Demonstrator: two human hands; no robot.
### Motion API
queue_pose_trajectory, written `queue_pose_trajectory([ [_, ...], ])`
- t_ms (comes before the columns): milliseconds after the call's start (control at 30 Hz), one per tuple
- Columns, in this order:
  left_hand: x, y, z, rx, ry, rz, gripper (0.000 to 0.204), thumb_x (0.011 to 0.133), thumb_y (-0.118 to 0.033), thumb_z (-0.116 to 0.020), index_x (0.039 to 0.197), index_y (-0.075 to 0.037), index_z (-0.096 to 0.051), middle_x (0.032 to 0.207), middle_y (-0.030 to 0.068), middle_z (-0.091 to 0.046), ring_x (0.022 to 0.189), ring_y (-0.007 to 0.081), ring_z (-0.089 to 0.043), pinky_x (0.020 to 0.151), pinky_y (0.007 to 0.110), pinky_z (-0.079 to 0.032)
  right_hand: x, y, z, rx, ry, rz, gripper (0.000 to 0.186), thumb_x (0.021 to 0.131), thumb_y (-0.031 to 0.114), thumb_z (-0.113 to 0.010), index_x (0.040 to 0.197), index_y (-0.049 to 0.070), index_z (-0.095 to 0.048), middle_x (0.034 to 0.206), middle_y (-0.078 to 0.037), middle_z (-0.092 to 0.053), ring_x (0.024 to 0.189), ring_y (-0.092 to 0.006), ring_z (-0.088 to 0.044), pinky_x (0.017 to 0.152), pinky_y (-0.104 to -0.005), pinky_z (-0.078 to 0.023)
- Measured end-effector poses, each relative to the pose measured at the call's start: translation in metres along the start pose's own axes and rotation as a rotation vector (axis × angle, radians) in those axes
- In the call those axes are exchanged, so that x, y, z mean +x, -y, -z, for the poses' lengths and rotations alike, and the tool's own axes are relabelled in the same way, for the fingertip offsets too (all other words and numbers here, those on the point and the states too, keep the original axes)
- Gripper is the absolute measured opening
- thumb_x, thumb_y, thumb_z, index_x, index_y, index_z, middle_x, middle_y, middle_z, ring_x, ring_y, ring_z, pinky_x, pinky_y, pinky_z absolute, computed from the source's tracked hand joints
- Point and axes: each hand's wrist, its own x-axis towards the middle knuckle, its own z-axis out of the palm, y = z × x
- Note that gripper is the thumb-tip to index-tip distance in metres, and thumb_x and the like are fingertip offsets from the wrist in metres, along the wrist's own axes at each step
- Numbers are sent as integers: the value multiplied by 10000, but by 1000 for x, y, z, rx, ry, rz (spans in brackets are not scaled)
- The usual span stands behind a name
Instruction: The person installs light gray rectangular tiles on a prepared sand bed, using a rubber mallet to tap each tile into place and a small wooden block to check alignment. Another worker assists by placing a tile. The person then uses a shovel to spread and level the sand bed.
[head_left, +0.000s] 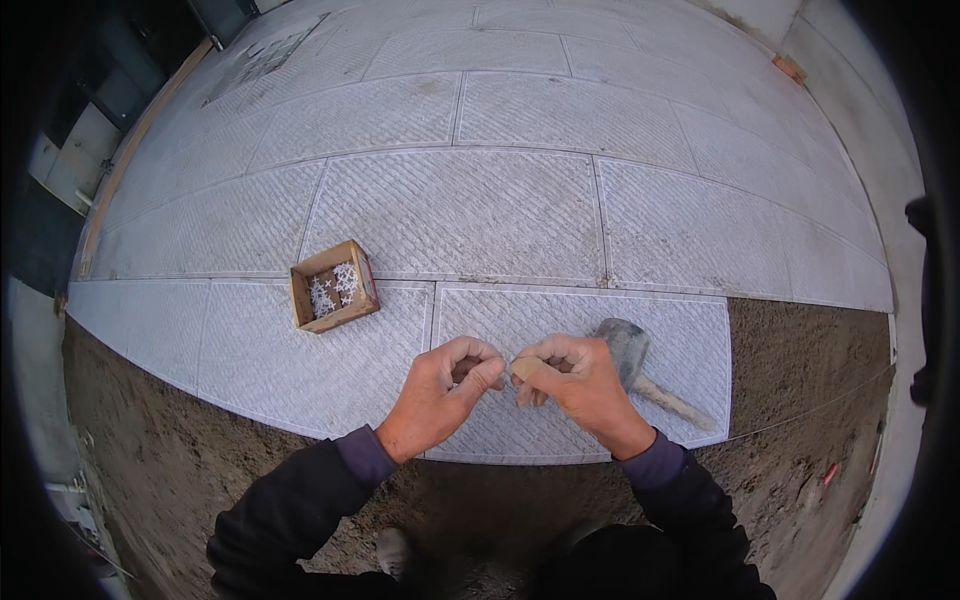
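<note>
My left hand (450, 395) and my right hand (565, 380) are close together above the grey ribbed paving slab (490, 310), fingers curled and pinched. What they hold, if anything, is too small or hidden to make out. A rubber mallet (622, 340) with a pale, dirty handle lies on the slab just beyond and to the right of my right hand. An open cardboard box (310, 320) stands on the slabs at the left, with white cross-shaped spacers (343, 282) inside.
Rows of laid slabs (520, 110) stretch ahead. Bare brown bedding (150, 440) borders them nearest me and at the right, where a thin string (800, 408) runs. Walls (830, 60) stand on both sides; a wooden strip (135, 150) lies along the left edge.
</note>
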Motion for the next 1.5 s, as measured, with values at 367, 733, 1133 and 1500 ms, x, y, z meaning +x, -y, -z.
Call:
queue_pose_trajectory([
  [367,-60,-41,-5,24,187,45,197,1099,-133,-555,1114,57,-603,984,86,-671,885,144,-696,794,301,-588,-60,3,-30,274,91,-139,114,1001,74,-685,1009,-28,-736,901,-123,-742,722,-181,-706,641,-316,-551],
  [733,-106,78,77,1200,229,-131,94,997,-86,-602,1023,-3,-567,900,218,-621,704,446,-639,646,494,-536,-93,-31,74,-327,-609,204,301,998,238,-738,1087,-50,-742,937,-85,-746,755,-103,-702,608,-232,-483],
  [1133,-99,102,66,1351,390,-206,108,932,-71,-617,972,-18,-532,879,176,-599,721,376,-655,648,471,-543,-140,-128,165,-805,-797,258,433,946,192,-770,1273,-72,-664,1215,-216,-704,1085,-304,-710,904,-437,-569],
  [1500,-97,85,53,1702,630,-347,192,848,-79,-643,987,-26,-520,908,134,-552,795,276,-650,679,387,-527,-119,-121,151,-1350,-542,284,313,889,231,-813,1060,9,-676,907,-205,-673,845,-423,-668,708,-495,-522],
])
